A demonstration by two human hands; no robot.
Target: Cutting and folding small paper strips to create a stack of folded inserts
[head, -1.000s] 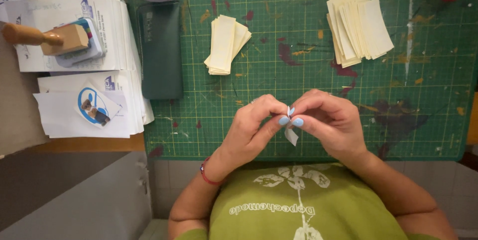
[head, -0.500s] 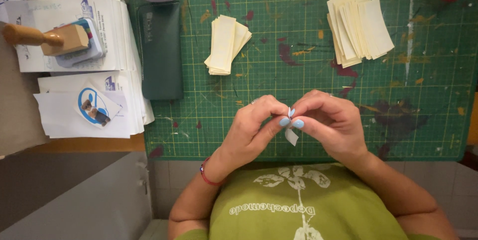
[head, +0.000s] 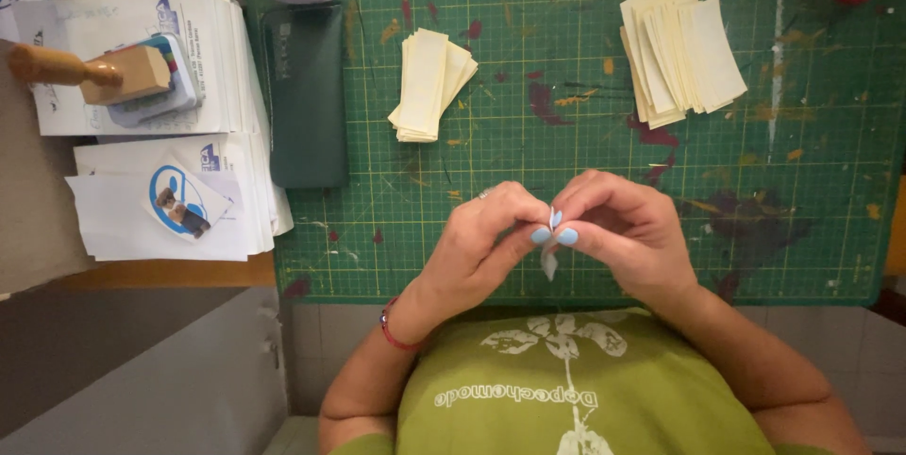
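Nothing had moved since the earlier frames: both hands stayed together over the near edge of the green mat [head: 585, 134]. The left hand [head: 486, 238] and right hand [head: 628, 224] were curled nearly closed, fingertips pinching a small white slip [head: 549, 261] between them. Two cream paper stacks [head: 429, 85] [head: 681, 54] lay farther out, well apart. A wooden stamp [head: 90, 71] rested on leaflets [head: 203, 87] at left.

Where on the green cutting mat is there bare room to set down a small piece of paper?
The cutting mat lies bare between the small cream stack and the fanned stack, and right of the right hand. The left side, with the dark case and the printed sheets, is crowded.
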